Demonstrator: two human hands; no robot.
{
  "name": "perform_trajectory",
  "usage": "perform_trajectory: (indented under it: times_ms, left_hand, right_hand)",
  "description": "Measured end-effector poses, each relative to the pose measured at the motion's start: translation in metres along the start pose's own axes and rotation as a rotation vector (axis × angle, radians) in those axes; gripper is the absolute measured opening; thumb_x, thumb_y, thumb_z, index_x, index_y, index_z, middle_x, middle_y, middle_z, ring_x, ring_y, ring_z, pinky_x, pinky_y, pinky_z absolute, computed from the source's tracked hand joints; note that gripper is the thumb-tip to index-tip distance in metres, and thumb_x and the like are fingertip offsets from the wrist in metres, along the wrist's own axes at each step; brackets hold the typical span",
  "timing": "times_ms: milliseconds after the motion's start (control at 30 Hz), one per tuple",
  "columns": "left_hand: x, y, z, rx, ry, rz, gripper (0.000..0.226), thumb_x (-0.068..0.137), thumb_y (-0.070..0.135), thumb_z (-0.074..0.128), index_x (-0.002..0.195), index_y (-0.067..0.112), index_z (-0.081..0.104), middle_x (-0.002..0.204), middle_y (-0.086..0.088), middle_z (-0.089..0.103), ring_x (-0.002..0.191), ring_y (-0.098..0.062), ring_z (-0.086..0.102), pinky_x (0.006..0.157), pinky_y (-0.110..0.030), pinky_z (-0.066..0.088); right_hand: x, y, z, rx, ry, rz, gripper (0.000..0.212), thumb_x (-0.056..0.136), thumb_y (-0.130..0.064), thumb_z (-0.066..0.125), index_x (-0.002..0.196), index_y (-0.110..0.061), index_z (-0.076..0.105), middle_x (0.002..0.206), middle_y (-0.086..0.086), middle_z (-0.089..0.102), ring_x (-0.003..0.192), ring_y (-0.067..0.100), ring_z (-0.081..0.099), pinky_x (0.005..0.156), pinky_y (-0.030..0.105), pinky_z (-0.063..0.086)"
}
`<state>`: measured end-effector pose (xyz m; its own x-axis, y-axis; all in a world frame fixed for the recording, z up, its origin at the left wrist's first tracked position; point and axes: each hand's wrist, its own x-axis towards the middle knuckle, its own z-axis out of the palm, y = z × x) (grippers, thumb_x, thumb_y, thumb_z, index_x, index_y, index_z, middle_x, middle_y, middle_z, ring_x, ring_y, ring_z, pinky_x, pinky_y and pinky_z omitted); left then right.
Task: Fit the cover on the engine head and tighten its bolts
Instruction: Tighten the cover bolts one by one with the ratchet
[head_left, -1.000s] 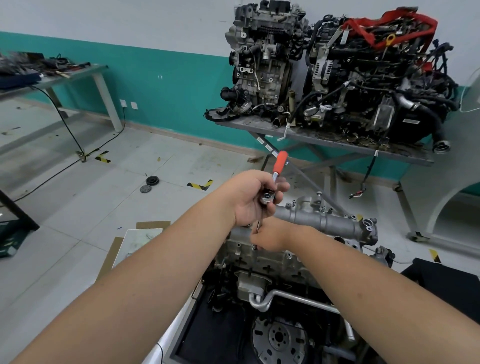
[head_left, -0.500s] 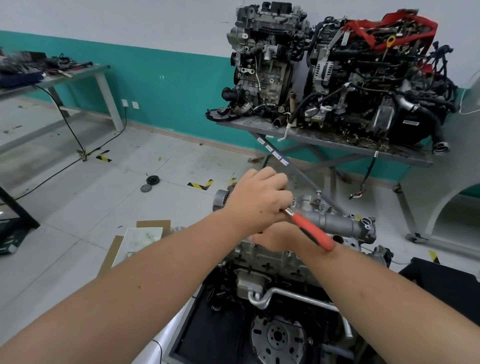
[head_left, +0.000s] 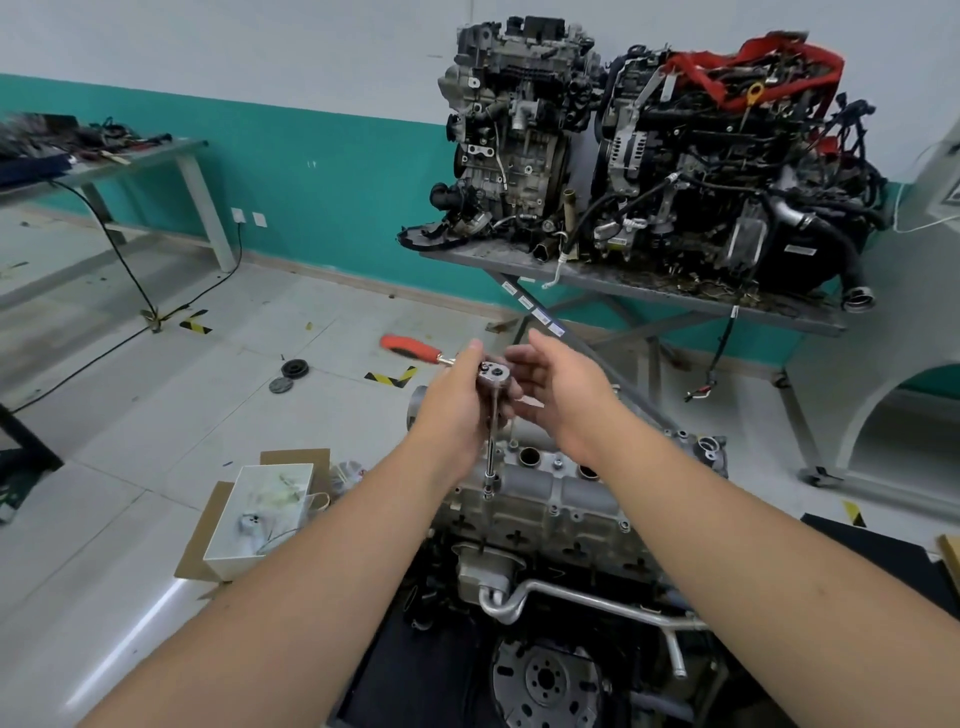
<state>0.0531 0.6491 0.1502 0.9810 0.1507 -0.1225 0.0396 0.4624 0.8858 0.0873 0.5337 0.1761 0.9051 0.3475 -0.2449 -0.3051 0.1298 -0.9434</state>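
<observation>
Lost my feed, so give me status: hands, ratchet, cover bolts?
Left hand grips the ratchet head, extension down on a cover bolt. Right hand open beside it. Nothing in the way.

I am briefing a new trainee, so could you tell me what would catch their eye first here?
Centre frame, the left hand grips a ratchet whose orange handle points left, its extension standing on a bolt of the engine cover. The right hand hovers open beside it. Two engines crowd a table behind.
</observation>
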Motion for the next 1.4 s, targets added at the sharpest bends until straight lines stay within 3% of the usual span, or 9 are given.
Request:
perform_trajectory:
  times_ms: [133, 267, 467, 633, 833, 1067, 1200, 1333, 1400]
  left_hand:
    - [0.001, 0.002, 0.005, 0.333, -0.059, -0.101, 0.049, 0.085, 0.064, 0.048, 0.075, 0.022, 0.071, 0.053, 0.001, 0.056, 0.045, -0.013, 0.051, 0.053, -0.027, 0.044]
    - [-0.004, -0.008, -0.002, 0.743, -0.065, 0.039, 0.039, 0.091, 0.039, 0.043, 0.061, 0.023, 0.063, 0.060, 0.002, 0.062, 0.056, -0.013, 0.059, 0.063, -0.032, 0.048]
    - [-0.002, -0.040, -0.057, 1.331, -0.146, 0.100, 0.028, 0.092, 0.026, 0.051, 0.117, 0.025, 0.063, 0.115, 0.004, 0.069, 0.108, -0.020, 0.062, 0.097, -0.039, 0.048]
    - [0.009, -0.060, -0.084, 1.615, -0.444, 0.113, 0.011, 0.097, 0.043, 0.055, 0.101, 0.033, 0.053, 0.095, 0.015, 0.061, 0.109, -0.014, 0.058, 0.120, -0.047, 0.011]
    - [0.030, -0.061, -0.090, 1.691, -0.565, 0.345, 0.033, 0.099, 0.039, 0.058, 0.115, 0.011, 0.063, 0.112, -0.008, 0.069, 0.109, -0.027, 0.060, 0.106, -0.031, 0.035]
    - [0.040, -0.067, -0.107, 1.724, -0.605, 0.475, 0.033, 0.096, 0.052, 0.053, 0.113, 0.024, 0.057, 0.103, -0.002, 0.067, 0.099, -0.025, 0.062, 0.074, -0.038, 0.050]
    - [0.039, -0.077, -0.114, 1.715, -0.555, 0.549, 0.026, 0.096, 0.054, 0.050, 0.112, 0.034, 0.053, 0.096, 0.004, 0.073, 0.087, -0.024, 0.069, 0.065, -0.035, 0.050]
    - [0.040, -0.083, -0.119, 1.701, -0.557, 0.665, 0.026, 0.096, 0.053, 0.047, 0.107, 0.031, 0.056, 0.095, 0.006, 0.072, 0.086, -0.023, 0.069, 0.062, -0.034, 0.044]
    - [0.042, -0.086, -0.121, 1.690, -0.545, 0.726, 0.029, 0.097, 0.050, 0.046, 0.108, 0.026, 0.058, 0.099, 0.005, 0.071, 0.090, -0.023, 0.068, 0.066, -0.036, 0.046]
  right_hand:
    - [-0.008, -0.005, 0.009, -0.107, -0.177, 0.196, 0.023, 0.089, -0.033, 0.067, 0.097, -0.012, 0.067, 0.065, -0.002, 0.054, 0.048, 0.008, 0.040, 0.043, 0.018, 0.036]
    - [-0.009, 0.000, 0.007, 0.213, -0.166, 0.241, 0.008, 0.092, -0.015, 0.059, 0.091, -0.018, 0.066, 0.087, 0.000, 0.071, 0.071, 0.019, 0.064, 0.058, 0.025, 0.052]
    - [-0.001, 0.017, 0.017, 0.369, 0.109, -0.109, 0.020, 0.101, -0.033, 0.054, 0.096, -0.019, 0.066, 0.091, 0.000, 0.073, 0.081, 0.014, 0.066, 0.067, 0.030, 0.048]
    - [-0.007, 0.042, 0.021, -0.222, 0.174, -0.586, 0.032, 0.102, -0.041, 0.047, 0.125, -0.029, 0.067, 0.128, -0.003, 0.067, 0.118, 0.007, 0.061, 0.099, 0.024, 0.049]
    - [0.000, 0.031, 0.022, -1.134, 0.280, -1.214, 0.017, 0.087, -0.001, 0.068, 0.103, 0.001, 0.075, 0.115, 0.016, 0.071, 0.105, 0.034, 0.067, 0.086, 0.047, 0.055]
    - [-0.013, -0.022, 0.042, -1.824, 0.053, -0.523, 0.035, 0.103, -0.050, 0.027, 0.091, -0.026, 0.048, 0.083, -0.008, 0.049, 0.077, 0.020, 0.050, 0.064, 0.035, 0.037]
    - [-0.016, -0.038, 0.049, -1.373, 0.019, -0.163, 0.034, 0.104, -0.030, 0.034, 0.084, -0.014, 0.056, 0.075, 0.004, 0.069, 0.069, 0.025, 0.064, 0.059, 0.033, 0.050]
    - [-0.026, -0.013, 0.054, 0.077, -0.003, 0.074, 0.030, 0.100, -0.005, 0.043, 0.076, -0.003, 0.061, 0.066, 0.009, 0.068, 0.076, 0.026, 0.070, 0.084, 0.035, 0.056]
    - [-0.023, 0.007, 0.056, 0.417, 0.084, 0.009, 0.030, 0.100, -0.006, 0.045, 0.072, -0.010, 0.057, 0.067, 0.006, 0.067, 0.080, 0.021, 0.068, 0.078, 0.031, 0.046]
